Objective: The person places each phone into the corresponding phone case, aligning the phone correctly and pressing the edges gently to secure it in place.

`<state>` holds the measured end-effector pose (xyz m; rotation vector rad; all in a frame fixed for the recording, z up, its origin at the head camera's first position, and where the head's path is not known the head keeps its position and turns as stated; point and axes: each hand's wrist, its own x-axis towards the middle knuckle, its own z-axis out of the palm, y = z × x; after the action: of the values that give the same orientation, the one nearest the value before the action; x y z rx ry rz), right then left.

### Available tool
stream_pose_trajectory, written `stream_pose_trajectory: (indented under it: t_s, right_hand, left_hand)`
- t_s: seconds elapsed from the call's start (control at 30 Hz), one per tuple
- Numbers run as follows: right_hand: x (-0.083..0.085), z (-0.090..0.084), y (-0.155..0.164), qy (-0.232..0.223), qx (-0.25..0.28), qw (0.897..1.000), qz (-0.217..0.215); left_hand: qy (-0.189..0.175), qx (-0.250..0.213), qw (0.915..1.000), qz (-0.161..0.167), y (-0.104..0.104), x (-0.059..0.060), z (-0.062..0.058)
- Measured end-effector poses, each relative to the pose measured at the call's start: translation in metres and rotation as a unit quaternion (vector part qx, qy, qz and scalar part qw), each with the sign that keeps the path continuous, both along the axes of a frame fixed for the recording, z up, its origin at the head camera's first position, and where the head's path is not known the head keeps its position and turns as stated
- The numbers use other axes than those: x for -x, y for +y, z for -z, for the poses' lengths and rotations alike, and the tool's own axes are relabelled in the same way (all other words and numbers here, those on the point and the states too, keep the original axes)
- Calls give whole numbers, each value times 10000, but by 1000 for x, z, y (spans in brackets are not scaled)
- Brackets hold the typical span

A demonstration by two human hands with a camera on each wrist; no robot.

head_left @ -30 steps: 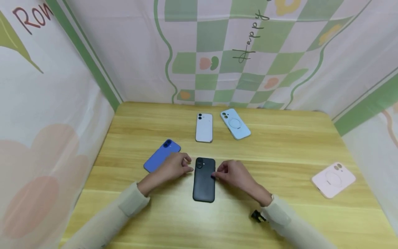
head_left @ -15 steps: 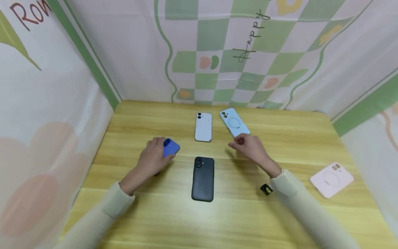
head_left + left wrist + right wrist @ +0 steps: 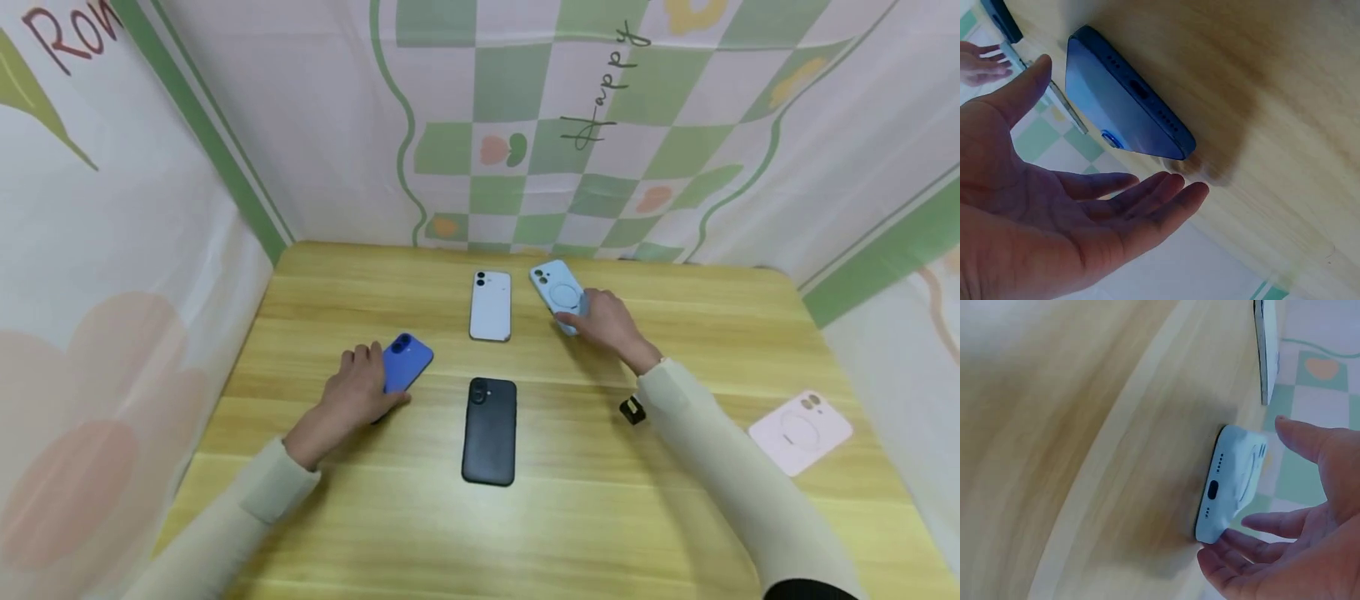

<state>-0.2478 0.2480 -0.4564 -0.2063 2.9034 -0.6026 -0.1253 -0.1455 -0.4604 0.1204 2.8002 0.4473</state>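
Blue phone (image 3: 405, 365) and light-blue phone (image 3: 561, 293) lie face-down, well apart.

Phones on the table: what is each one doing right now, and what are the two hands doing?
Blue phone: flat, face down, left hand around its near end, fingers open.
Light blue phone: flat, face down, right hand at its near end, fingers open.
White phone: flat, face down, untouched.
Black phone: flat, face down, untouched.
Pink phone case: flat, alone near the right edge.
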Motion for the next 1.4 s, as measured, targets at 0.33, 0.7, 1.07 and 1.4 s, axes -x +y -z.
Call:
stream_pose_trajectory:
  t_s: [0.33, 0.7, 1.07, 1.4]
  right_hand:
    - [14, 5, -9, 100, -10, 9997, 236]
    - [21, 10, -4, 43, 207, 9981, 582]
    - [23, 9, 2, -491, 1682, 9739, 1445]
    - [20, 1, -4, -1031, 2994, 9279, 1969]
  left_hand:
    - [-5, 408, 9991, 141, 3, 5, -1]
    - [-117, 246, 9996, 71, 3, 11, -5]
    - [-181, -116, 9997, -112, 1, 16, -2]
    - [-345, -246, 9990, -141, -5, 19, -1]
